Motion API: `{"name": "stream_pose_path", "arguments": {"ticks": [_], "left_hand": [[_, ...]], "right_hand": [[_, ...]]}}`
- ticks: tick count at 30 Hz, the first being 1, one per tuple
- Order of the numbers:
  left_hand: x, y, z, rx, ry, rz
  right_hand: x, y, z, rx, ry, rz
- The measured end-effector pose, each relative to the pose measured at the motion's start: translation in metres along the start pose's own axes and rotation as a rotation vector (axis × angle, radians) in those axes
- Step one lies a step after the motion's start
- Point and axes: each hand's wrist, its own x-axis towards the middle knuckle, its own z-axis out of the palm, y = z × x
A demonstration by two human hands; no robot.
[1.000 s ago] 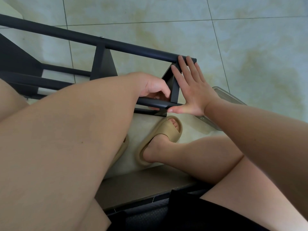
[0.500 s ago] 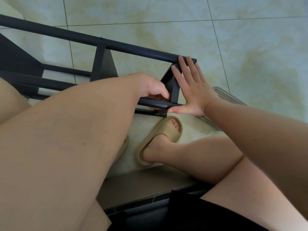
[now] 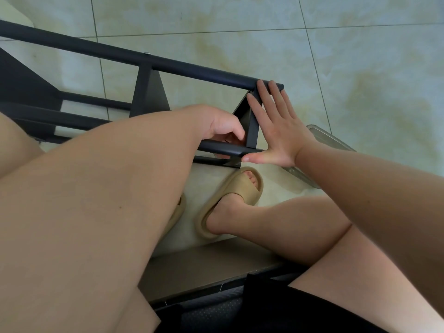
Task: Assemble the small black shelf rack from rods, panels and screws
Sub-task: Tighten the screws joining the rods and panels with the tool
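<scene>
Because the rack (image 3: pixel 28 92) lies on the tiled floor (image 3: pixel 360 68), far and left of our feet, its right end has nothing to lean on, so we brace it. Our right hand (image 3: pixel 281 133) is spread flat, fingers straight, against the end panel (image 3: pixel 252 131). The fingertips reach the tip of the far rod (image 3: pixel 204 72) and the thumb lies at the tip of the near rod (image 3: pixel 221 148). That open palm, we judge, keeps panel and rods square while the joint is worked.

Our left hand (image 3: pixel 216 123) comes in from the left and curls its fingers round the near rod, just left of the end panel. We cannot tell whether a screw sits under those fingers, since the knuckles hide it. So the joint lies between our two hands, the left gripping and the right only pressing.

Further left, a second panel (image 3: pixel 149 97) stands between the rods. A clear container (image 3: pixel 336 143) sits on the floor just right of our right wrist, partly hidden by it.
</scene>
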Motion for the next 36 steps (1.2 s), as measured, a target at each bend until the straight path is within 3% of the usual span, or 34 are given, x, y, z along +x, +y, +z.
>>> {"name": "stream_pose_path", "arguments": {"ticks": [6, 25, 30, 36], "left_hand": [[0.0023, 0.0008, 0.0012, 0.061, 0.022, -0.053], [-0.0032, 0.0, -0.0013, 0.025, -0.052, 0.019], [0.0, -0.0005, -0.0009, -0.037, -0.03, -0.01], [0.0014, 0.0013, 0.0018, 0.048, 0.005, -0.041]], "right_hand": [[0.0, -0.0002, -0.0008, -0.005, -0.002, 0.003], [-0.0001, 0.0005, 0.0005, -0.011, 0.01, 0.004], [-0.0005, 0.0, 0.0002, -0.009, 0.014, 0.002], [-0.0003, -0.0002, -0.0001, -0.01, 0.012, 0.004]]}}
